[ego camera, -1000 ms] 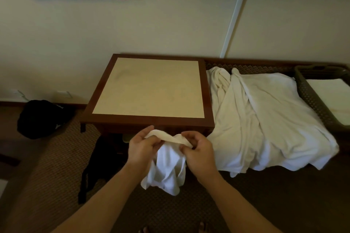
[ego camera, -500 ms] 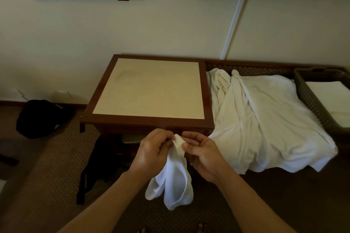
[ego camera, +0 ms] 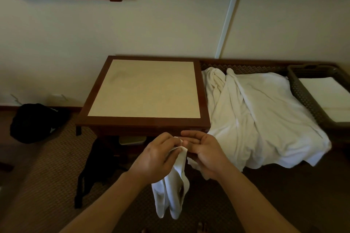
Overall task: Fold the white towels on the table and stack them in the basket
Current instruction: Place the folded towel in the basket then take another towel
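Note:
A small white towel point(ego camera: 174, 191) hangs bunched in front of me, below the near edge of the wooden table point(ego camera: 145, 88). My left hand point(ego camera: 157, 159) pinches its top edge. My right hand point(ego camera: 206, 153) meets it from the right, fingertips on the same top edge, and a bit of the cloth shows under its palm. A loose pile of white towels point(ego camera: 265, 115) lies on the bench to the right of the table. At the far right stands a dark woven basket point(ego camera: 303, 96) with a folded white towel point(ego camera: 325, 96) inside.
A black bag point(ego camera: 36, 123) sits on the carpet at the left by the wall. Another black item point(ego camera: 98, 166) with straps lies under the table's near left side. The wall runs right behind the table and the bench point(ego camera: 246, 66).
My hands have come together, gathering the towel's top edge between them. The towel hangs longer and narrower than a second ago.

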Motion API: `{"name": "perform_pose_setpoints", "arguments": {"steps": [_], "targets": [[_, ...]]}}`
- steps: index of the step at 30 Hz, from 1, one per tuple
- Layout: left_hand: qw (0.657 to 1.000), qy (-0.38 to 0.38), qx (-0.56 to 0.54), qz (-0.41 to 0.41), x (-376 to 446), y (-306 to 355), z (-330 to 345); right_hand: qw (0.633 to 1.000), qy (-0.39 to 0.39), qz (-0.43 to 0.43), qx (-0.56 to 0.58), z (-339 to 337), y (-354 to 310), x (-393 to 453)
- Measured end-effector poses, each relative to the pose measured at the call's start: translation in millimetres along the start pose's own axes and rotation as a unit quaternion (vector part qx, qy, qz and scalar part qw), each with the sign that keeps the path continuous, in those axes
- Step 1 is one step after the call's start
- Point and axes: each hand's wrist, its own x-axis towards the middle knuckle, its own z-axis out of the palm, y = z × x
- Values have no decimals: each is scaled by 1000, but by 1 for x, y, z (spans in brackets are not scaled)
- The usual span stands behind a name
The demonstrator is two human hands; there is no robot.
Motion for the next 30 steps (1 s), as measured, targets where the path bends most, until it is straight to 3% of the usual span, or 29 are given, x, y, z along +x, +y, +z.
{"name": "perform_pose_setpoints", "arguments": {"steps": [7,10,14,23,27,30], "targets": [[999,43,10,-7,-6,-4,0,992,-111,46,-37,-12,-13,0],[994,98,-21,-39,-11,-2,2,986,-154,10,-69,-10,-8,-2],[987,143,-33,-66,-11,3,6,991,-99,-47,-74,1,8,1],[985,145,-40,-82,-12,2,3,980,-26,-101,-172,9,11,3],[973,137,-96,-158,-10,1,6,968,-26,-128,-216,8,6,2],[945,69,-196,-252,-8,2,5,959,-22,-148,-241,5,4,1]]}}
